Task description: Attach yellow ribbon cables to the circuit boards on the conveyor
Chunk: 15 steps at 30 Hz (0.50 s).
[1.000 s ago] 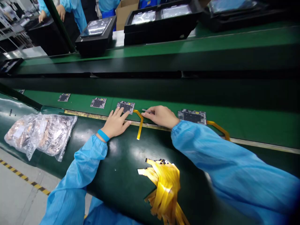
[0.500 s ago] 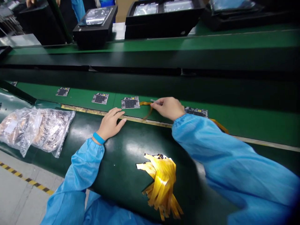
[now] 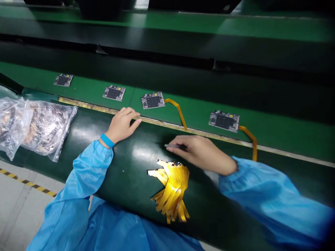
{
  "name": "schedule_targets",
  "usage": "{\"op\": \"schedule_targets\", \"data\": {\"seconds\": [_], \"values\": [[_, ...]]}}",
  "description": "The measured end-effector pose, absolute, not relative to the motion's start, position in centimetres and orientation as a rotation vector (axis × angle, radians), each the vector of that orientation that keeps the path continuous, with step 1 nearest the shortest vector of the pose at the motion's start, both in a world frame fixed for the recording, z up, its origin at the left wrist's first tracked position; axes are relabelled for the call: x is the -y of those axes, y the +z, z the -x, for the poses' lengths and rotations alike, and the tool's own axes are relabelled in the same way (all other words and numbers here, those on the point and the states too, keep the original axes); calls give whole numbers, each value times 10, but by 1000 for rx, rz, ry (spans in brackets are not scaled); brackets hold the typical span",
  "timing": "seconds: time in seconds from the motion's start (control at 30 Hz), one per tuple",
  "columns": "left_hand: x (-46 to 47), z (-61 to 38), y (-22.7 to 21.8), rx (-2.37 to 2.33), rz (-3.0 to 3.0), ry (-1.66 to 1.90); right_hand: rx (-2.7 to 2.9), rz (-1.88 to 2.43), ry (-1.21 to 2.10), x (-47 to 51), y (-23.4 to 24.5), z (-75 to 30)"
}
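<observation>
My left hand [image 3: 122,124], with a blue wristband, rests at the pale edge strip, fingers spread, holding nothing. Pinched in my right hand [image 3: 201,151] is a slim grey tool, apparently tweezers [image 3: 171,145], pointing left; the hand partly hides it. Just below lies a fanned pile of yellow-orange flex cables [image 3: 176,190]. On the green belt, the circuit board [image 3: 153,100] nearest my left hand has a flex cable [image 3: 178,108] at its right side. Another board [image 3: 224,121], farther right, also has a flex cable [image 3: 253,137], reaching over the strip.
Two more circuit boards, one [image 3: 114,93] nearer and one [image 3: 63,80] farther left, lie on the green belt [image 3: 188,108] without visible cables. Clear plastic bags [image 3: 44,127] of coppery parts sit at the left. Behind the belt runs a dark ledge [image 3: 157,55].
My right hand has moved from the middle board's cable toward me, above the cable pile, with the tool still in it. My left hand stays at the strip. The view has tilted down.
</observation>
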<state>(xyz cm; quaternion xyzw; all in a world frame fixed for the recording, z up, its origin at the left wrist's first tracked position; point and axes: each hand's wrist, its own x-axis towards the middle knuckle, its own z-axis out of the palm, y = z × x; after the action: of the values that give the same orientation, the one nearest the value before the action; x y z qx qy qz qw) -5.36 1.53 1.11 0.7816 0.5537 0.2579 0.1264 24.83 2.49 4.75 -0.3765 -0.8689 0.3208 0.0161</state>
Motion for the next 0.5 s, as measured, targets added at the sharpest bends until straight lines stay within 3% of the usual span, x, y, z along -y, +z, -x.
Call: {"op": "schedule_targets", "data": {"seconds": [0.2,0.5], "values": [[-14,52,14,-1622,-2250,679,2822,1301,930,21,43,-242],[-14,53,13,-1639,-2229,642,2635,1243,1261,23,47,-242]]}}
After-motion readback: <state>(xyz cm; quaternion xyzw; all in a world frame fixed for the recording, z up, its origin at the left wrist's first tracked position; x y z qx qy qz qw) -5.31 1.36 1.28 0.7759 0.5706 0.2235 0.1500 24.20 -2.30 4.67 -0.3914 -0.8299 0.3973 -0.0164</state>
